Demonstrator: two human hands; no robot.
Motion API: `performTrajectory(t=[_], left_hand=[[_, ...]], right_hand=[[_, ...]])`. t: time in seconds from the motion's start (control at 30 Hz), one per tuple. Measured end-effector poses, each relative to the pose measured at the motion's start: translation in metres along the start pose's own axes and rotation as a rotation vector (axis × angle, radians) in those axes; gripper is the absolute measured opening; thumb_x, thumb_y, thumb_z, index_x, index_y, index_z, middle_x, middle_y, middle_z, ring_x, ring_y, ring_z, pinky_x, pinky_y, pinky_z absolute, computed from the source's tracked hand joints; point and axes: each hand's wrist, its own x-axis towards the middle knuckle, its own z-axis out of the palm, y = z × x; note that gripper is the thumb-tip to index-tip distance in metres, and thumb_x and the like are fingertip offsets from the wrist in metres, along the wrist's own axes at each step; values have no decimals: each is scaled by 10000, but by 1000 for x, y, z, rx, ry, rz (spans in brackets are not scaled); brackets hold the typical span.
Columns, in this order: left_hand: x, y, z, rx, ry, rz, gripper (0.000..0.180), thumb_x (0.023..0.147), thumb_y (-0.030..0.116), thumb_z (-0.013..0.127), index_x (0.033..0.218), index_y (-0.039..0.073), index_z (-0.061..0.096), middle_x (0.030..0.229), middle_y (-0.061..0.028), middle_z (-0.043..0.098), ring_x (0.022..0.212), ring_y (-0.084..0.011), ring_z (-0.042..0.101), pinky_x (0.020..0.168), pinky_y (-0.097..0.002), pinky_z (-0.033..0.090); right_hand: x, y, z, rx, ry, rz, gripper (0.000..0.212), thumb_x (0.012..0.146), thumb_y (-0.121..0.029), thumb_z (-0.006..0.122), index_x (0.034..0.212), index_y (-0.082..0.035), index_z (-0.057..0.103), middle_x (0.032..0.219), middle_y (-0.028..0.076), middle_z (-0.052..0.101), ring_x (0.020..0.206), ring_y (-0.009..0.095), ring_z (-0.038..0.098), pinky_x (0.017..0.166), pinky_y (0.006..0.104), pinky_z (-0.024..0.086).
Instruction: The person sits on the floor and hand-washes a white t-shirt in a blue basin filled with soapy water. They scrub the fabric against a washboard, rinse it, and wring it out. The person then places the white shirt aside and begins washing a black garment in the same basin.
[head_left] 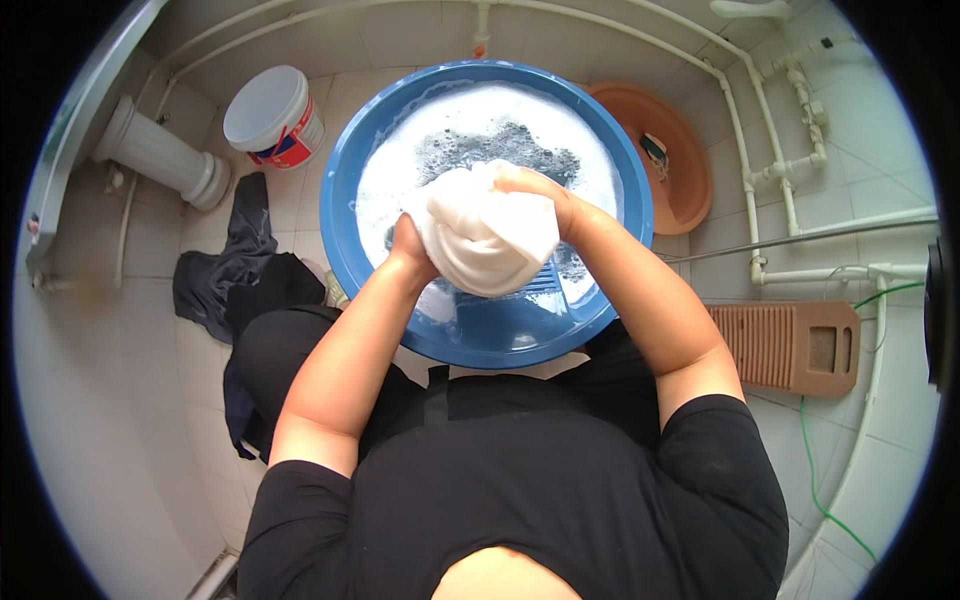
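A bunched white cloth is held up above a large blue basin. My left hand grips its left side, with most of the fingers hidden behind the folds. Around the upper right of the cloth my right hand is closed. White suds cover much of the grey water in the basin. Ribbed blue washboard shows at the basin's near side, partly below the cloth.
At the upper left stands a white bucket near a white pedestal. Dark clothes lie on the tiled floor. An orange-brown basin sits behind the blue one. A brown washboard and white pipes are at the right.
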Motion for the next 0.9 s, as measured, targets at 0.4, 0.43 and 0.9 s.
performTrajectory(t=[0.4, 0.43, 0.9], left_hand=[[14, -23, -17, 424, 124, 12, 249, 844, 232, 494, 980, 39, 576, 989, -89, 588, 900, -175, 556, 783, -309, 455], [10, -16, -14, 519, 129, 29, 244, 837, 222, 511, 992, 45, 577, 1005, -82, 586, 919, -174, 551, 803, -308, 447], [20, -76, -46, 436, 13, 386, 222, 840, 116, 481, 1017, 22, 576, 1040, -101, 588, 965, -180, 549, 875, -300, 419]], right_hand=[[-21, 3, 1, -708, 33, 212, 331, 720, -238, 563, 952, -6, 610, 805, 76, 624, 751, 121, 559, 690, 261, 445], [-28, 8, -4, -682, 42, 207, 366, 742, -216, 523, 1041, -11, 570, 1013, 112, 581, 912, 146, 536, 802, 272, 428], [-45, 76, 20, -1372, 684, -692, 239, 586, -287, 702, 685, -101, 588, 770, 74, 554, 737, 264, 520, 649, 359, 442]])
